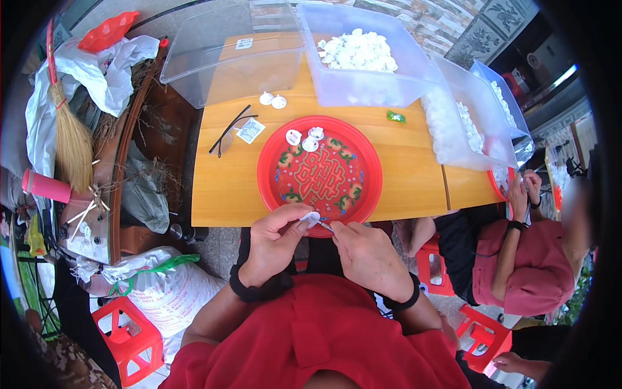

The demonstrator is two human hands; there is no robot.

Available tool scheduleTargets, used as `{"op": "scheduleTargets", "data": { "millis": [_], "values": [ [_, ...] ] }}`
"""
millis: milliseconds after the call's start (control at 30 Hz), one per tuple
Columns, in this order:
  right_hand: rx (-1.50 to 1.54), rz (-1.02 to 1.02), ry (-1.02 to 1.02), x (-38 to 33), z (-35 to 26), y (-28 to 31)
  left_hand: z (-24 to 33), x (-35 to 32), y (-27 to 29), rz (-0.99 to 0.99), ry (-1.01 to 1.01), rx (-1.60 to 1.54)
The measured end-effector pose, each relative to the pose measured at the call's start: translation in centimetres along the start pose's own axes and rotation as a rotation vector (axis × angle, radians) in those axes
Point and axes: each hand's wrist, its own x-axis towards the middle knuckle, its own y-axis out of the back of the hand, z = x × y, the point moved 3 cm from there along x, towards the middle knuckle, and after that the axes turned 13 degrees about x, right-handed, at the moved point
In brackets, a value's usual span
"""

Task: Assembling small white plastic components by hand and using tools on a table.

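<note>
My left hand (pixel 273 241) pinches a small round white plastic piece (pixel 311 218) between thumb and fingers, above the near rim of a red round tray (pixel 264 170). In my right hand (pixel 368 253) is a thin tool with a slim metal shaft (pixel 326 225); its tip points at the white piece, and whether it touches I cannot tell. The tool's handle is hidden in my fingers. Several similar white pieces (pixel 310 143) lie at the far side of the tray, which has a flowered pattern. Two more white discs (pixel 278 102) rest on the table beyond it.
Clear bins (pixel 382 91) hold heaps of white pieces at the back and right. An upturned clear bin (pixel 188 71), glasses (pixel 228 133), a label card (pixel 250 131) and a green packet (pixel 396 117) sit on the wooden table (pixel 220 194). A co-worker (pixel 525 266) sits at right.
</note>
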Motion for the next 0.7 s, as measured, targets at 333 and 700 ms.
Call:
{"op": "scheduleTargets", "data": {
  "millis": [333,700],
  "values": [
    [-0.076,-0.059,0.025,0.6,-0.1,-0.1,-1.2,0.3,0.3,-0.005,0.165,-0.198],
    [-0.225,-0.104,0.026,0.2,-0.9,0.1,-0.8,0.3,0.1,-0.025,0.157,-0.263]
  ]
}}
